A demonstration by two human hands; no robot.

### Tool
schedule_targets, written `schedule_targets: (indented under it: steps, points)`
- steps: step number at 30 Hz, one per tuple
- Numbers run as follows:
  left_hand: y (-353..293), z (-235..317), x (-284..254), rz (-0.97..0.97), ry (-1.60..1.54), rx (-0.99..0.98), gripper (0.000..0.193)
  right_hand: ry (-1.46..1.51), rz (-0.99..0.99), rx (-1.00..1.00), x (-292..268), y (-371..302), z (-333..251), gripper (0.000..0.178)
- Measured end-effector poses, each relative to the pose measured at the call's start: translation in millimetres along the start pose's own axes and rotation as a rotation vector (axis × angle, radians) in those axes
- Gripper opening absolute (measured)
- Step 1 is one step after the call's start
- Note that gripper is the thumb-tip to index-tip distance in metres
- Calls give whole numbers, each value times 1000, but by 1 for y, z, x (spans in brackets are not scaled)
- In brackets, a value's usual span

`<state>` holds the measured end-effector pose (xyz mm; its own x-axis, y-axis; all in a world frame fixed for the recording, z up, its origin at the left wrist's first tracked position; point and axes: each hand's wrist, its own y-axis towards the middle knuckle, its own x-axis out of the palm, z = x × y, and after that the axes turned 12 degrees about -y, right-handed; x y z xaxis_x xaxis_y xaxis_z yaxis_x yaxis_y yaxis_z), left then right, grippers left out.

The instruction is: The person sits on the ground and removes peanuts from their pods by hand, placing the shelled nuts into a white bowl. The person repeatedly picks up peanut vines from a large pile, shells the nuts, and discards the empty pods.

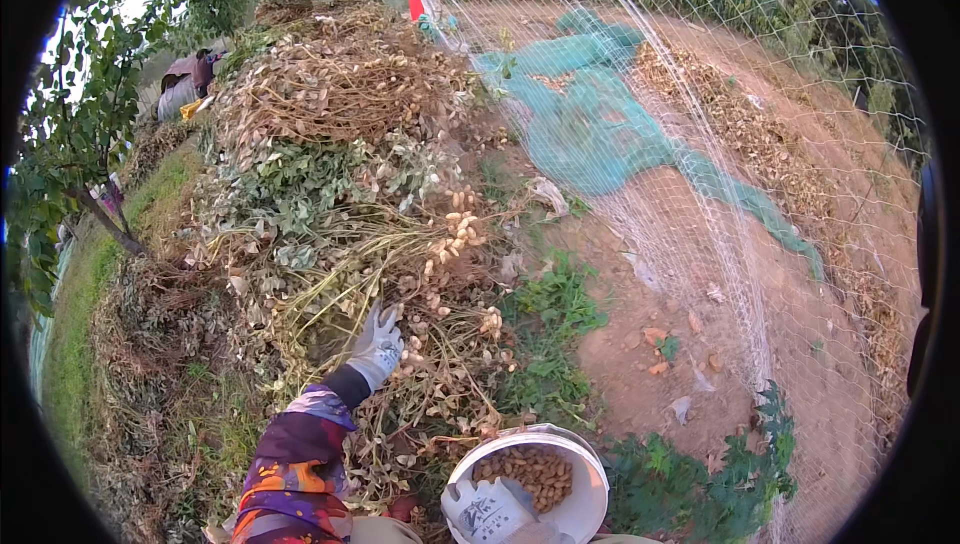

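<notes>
My left hand [378, 349], in a white and grey work glove, reaches into a heap of pulled peanut plants [345, 279]. Its fingers are stretched out and somewhat apart, touching or just over the stems, with nothing visible between them. Pale peanut pods [458, 229] hang in a cluster on the roots beyond it. My right hand [487, 510], gloved alike, is over the near left side of a white bucket [588, 489]. Loose peanuts [535, 472] lie inside that bucket. The right fingers are mostly hidden, so whether they hold anything does not show.
Dried plants [320, 94] form a long heap stretching away. To the right are white netting [700, 254], green mesh [590, 134] and bare soil [640, 344]. Green weeds [690, 484] grow beside the bucket. A small tree [110, 214] stands at left, near a person [190, 79].
</notes>
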<state>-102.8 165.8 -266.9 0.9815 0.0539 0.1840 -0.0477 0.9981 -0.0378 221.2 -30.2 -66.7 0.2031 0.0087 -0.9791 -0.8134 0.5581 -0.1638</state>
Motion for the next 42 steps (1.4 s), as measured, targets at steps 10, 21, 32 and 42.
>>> schedule_targets:
  steps: [10, 21, 32, 42]
  points:
    - [-152, 94, 107, -585, 1505, -3, 34, 383, 327, 196, -12, -48, 34, 27]
    - [-186, 241, 236, -274, 1296, 691, 64, 1102, 720, 330, -60, -82, 73, 57]
    - [-196, 218, 256, -211, 1334, 523, 67, 1853, 465, 258, -43, -66, 58, 68]
    - [-191, 197, 245, -348, 1444, 427, 69, 1627, 311, 363, -26, -38, 48, 70]
